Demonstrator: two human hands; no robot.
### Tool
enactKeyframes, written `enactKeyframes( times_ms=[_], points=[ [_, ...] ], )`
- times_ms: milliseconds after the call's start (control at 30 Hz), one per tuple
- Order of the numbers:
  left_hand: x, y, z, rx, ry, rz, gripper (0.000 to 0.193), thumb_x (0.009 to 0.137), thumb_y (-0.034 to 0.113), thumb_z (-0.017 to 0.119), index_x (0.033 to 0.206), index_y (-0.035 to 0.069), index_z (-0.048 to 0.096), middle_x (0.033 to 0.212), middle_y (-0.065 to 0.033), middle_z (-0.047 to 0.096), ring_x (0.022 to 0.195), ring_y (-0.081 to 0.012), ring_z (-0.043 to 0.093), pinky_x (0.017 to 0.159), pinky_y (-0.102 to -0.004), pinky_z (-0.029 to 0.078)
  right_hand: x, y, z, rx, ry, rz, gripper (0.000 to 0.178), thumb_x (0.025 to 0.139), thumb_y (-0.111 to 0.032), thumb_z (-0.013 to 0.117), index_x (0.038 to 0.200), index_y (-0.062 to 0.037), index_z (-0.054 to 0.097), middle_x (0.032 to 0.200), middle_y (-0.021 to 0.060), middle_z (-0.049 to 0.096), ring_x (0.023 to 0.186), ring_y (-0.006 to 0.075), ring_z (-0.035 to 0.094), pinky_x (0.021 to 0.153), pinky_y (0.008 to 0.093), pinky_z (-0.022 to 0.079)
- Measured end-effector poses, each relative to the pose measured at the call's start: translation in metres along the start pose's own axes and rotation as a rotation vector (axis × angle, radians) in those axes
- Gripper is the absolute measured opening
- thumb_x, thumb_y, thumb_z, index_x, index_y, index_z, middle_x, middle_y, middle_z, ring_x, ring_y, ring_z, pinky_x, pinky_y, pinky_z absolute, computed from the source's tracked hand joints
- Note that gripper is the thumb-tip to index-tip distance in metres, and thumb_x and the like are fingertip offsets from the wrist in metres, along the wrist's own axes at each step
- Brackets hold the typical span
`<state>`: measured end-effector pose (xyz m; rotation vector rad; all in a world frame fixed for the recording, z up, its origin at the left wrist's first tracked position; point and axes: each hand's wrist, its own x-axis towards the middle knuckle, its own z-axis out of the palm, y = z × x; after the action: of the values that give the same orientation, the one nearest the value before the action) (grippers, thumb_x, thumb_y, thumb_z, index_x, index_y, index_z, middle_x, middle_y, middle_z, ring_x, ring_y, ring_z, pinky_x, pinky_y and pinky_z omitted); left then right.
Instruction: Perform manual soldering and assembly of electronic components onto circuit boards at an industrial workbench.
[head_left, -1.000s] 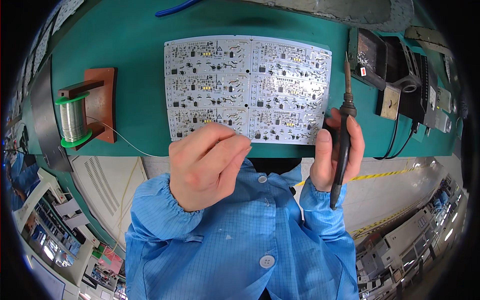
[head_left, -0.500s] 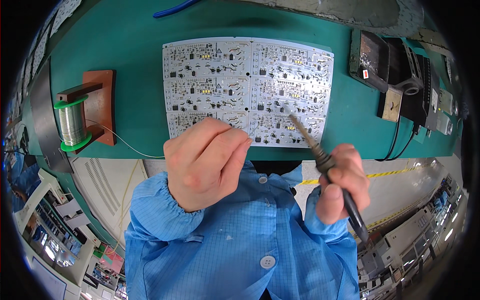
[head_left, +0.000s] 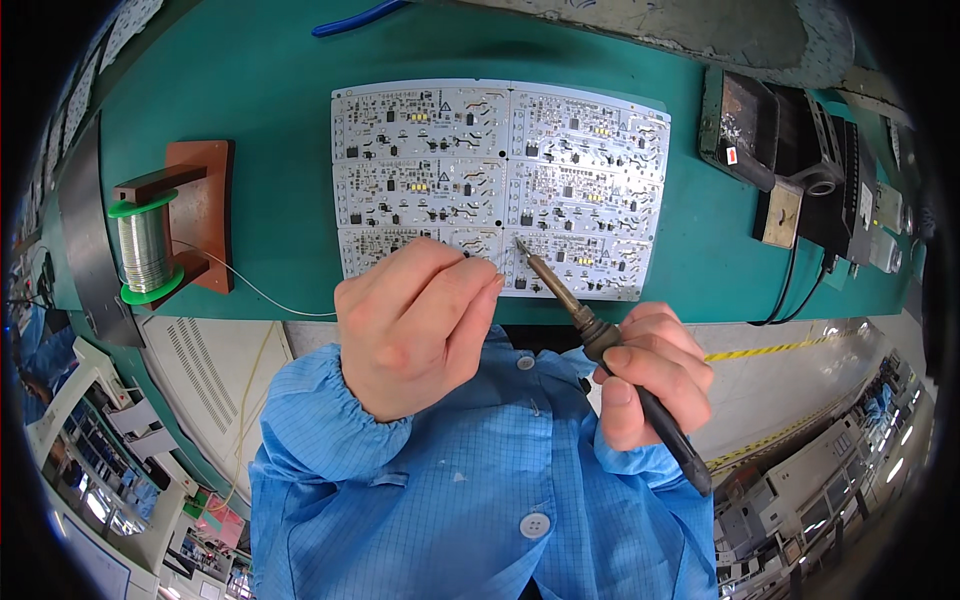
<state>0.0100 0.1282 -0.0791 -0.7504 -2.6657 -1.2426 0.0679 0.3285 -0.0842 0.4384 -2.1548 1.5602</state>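
Note:
My right hand [head_left: 660,365] grips the dark handle of a soldering iron [head_left: 556,284]. The iron slants up and left, its tip over the lower row of a white circuit board panel [head_left: 426,158]; whether it touches cannot be made out. Fingers pinched, my left hand [head_left: 412,330] hovers at the panel's near edge, covering part of the lower-left board. Solder wire [head_left: 262,294] runs from a spool [head_left: 147,250] at the left into this hand. Its short free end near the fingertips is hardly visible.
The spool sits on a reddish-brown stand [head_left: 220,215]. A soldering iron holder [head_left: 812,150] with a dark tray [head_left: 738,120] stands at the right, cables hanging from it. Blue plier-like handles [head_left: 355,20] lie at the back on the green mat [head_left: 270,90].
My right hand has swung the soldering iron leftward, bringing its tip close to my left fingertips. The panel and my left hand have shifted slightly right and down in the picture.

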Motion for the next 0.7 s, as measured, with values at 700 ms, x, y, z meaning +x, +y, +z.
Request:
enactKeyframes(
  times_ms=[700],
  points=[
    [0.027, 0.002, -0.015, 0.018, 0.053, 0.030, 0.020, 0.062, -0.005, 0.072, 0.079, 0.002, 0.063, 0.071, -0.0072, 0.056, 0.055, -0.0209, 0.058, 0.044, -0.0294, 0.044, -0.001, 0.011, -0.029, -0.234, 0.214, 0.023, 0.033, 0.088, -0.020, 0.050, 0.111, 0.0040, 0.053, 0.078, 0.0142, 0.056, 0.077, 0.0223, 0.052, 0.079, 0.0410, 0.042]
  ],
)
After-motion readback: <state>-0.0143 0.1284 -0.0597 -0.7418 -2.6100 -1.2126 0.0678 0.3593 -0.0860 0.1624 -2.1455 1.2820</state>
